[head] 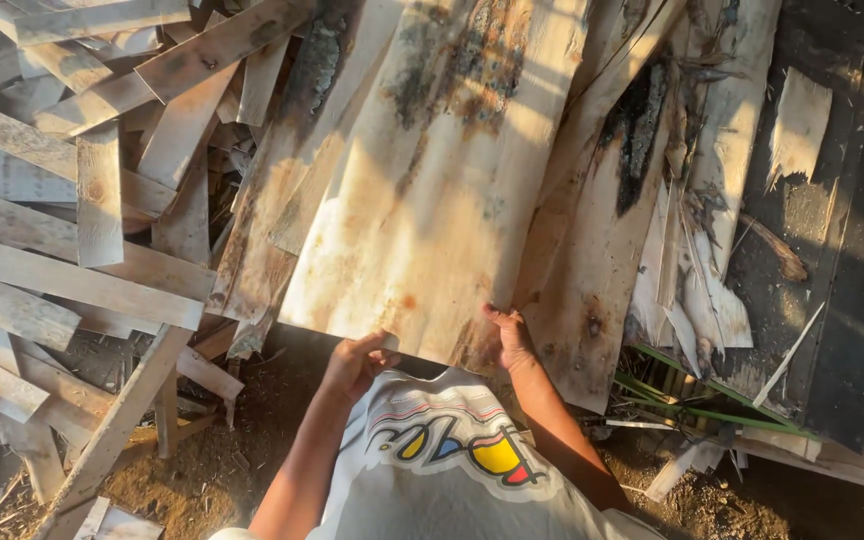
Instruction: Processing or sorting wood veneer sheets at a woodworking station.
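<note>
Two hands grip the near edge of a wide, thin sheet of wood [432, 190], pale and stained with dark mould marks near its far end. The left hand [355, 362] curls around the sheet's lower left corner, fingers folded under the edge and thumb on top. The right hand [510, 338] clasps the same edge a little further right, fingers wrapped over the top face near a brownish stain. Both hands are closed on the sheet, not spread.

The sheet lies tilted on a heap of similar thin sheets [592, 270], which overlap beneath it and fan out to its right, some with black patches and torn, splintered ends. Left of the sheet a loose pile of narrow wooden slats [72, 200] lies criss-crossed in every direction, touching and crossing one another; one long slat [117, 430] leans down from that pile toward the ground. Right of the heap, well apart from the hands, a dark board [842, 250] lies with a few pale scraps of wood on it. Just below the heap's right end, green strips [712, 405] poke out from under the splinters.

Below the sheet's near edge is the person's light shirt [452, 470] with a colourful print on the chest, and under the slats the ground [212, 480] is bare earth strewn with wood chips. Warm low sunlight falls across the sheet.
</note>
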